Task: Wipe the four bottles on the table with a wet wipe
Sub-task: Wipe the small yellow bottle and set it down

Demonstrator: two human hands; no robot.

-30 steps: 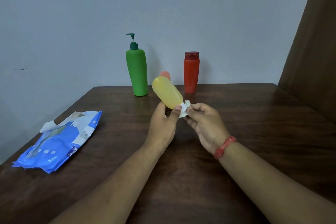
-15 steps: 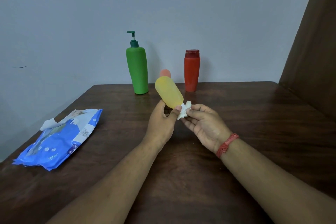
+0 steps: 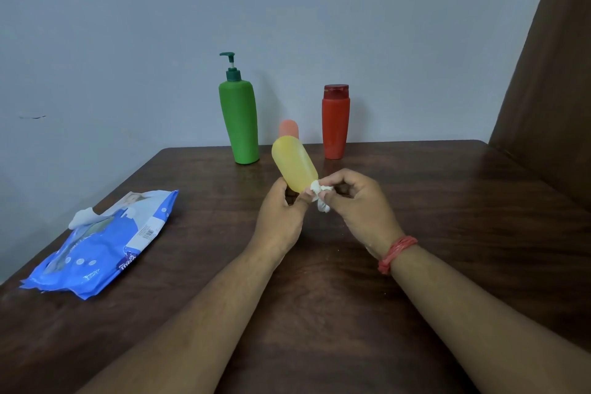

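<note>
Near the table's (image 3: 447, 201) left edge lies a blue wet-wipe pack (image 3: 99, 243), flat, with a white wipe poking out of its opening toward the far side. At the back edge, against the wall, the green pump bottle (image 3: 240, 121) stands upright. Just right of it a small orange bottle (image 3: 288, 128) shows only its rounded top, the rest hidden behind the yellow bottle (image 3: 294, 163). Farther right along the back edge stands the red bottle (image 3: 335, 125), upright with its cap on.

The yellow bottle is in the air above the middle of the table, tilted: its long axis runs from the rounded end, up and to the left, down to the neck end, which points toward the person and slightly right. The left hand (image 3: 281, 217) holds it at that lower end, thumb and fingers curled round the narrow part. The right hand (image 3: 358, 201) meets it from the right, fingers bunched and pinching a crumpled wet wipe (image 3: 321, 198) that touches the neck end.

Judging by this, the wipe sits at the bottom of the bottle's axis, so cleaning the body would mean drawing the right hand up and left along it while the left hand steadies. The three standing bottles look still to be handled, though that cannot be told for sure.
</note>
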